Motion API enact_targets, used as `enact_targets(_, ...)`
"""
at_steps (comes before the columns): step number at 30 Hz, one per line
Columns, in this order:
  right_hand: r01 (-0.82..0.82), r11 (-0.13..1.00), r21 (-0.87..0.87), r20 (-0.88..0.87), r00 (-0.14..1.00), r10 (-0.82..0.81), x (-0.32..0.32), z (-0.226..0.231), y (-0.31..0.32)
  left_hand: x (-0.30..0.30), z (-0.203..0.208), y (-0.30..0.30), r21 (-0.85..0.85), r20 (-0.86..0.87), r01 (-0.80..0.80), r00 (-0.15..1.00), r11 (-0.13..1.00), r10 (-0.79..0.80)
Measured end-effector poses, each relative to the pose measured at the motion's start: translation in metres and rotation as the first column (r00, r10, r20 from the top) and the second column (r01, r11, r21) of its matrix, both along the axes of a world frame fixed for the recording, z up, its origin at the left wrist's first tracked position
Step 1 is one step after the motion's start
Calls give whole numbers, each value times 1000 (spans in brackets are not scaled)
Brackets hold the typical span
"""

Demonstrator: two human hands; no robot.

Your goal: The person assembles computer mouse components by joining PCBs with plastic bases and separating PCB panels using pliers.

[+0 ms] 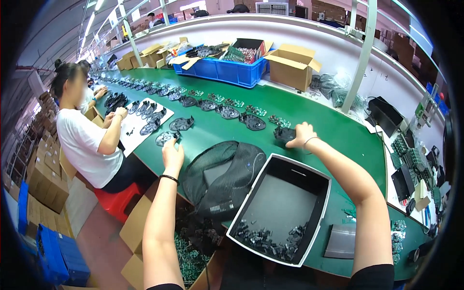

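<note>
My left hand (172,154) reaches to the table's near edge, its fingers closed on the rim of a black oval plastic shell (165,138) that has pale reflections. Further right, my right hand (303,134) grips a dark plastic shell (284,135) by its near side, next to a small green circuit board (279,121). More black shells (252,122) lie in a row with green boards beside them, running away to the far left. Between my forearms stand a black tray with a white rim (325,198), small black parts (278,241) inside it, and a black mesh bag (224,169).
A co-worker (89,130) sits at the left, hands over a white sheet (145,130) with shells. At the back are a blue crate (217,72) and a cardboard box (291,67). Circuit boards (411,154) pile up at the right. An open carton (137,222) stands below the left edge.
</note>
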State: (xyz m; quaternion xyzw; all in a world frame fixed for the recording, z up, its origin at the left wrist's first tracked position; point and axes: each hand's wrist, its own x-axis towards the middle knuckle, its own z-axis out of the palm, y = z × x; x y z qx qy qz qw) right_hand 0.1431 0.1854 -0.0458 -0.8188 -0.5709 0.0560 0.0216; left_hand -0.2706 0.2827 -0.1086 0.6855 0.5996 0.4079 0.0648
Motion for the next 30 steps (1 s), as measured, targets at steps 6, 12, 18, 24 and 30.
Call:
enact_targets(6, 44, 998, -41, -62, 997, -47, -15, -20, 34, 7, -8, 27, 11, -373, -245, 899, 970, 231)
enact_targets(12, 5, 999, 38, -59, 998, -3, -9, -32, 48, 22, -4, 36, 66, -443, -286, 850, 956, 285)
enact_targets(18, -382, 856, 347, -343, 798, 495, -40, 60, -17, 5, 18, 21, -75, -432, -313, 866, 947, 252)
enact_targets(24, -642, 405, -651, -170, 644, 746, -93, 52, -158, 0, 42, -38, 50, -324, -93, 940, 994, 104)
enact_targets(30, -692, 362, -625, -246, 614, 750, -109, 26, -195, 26, 105, -169, 129, -162, 402, 911, 907, -380)
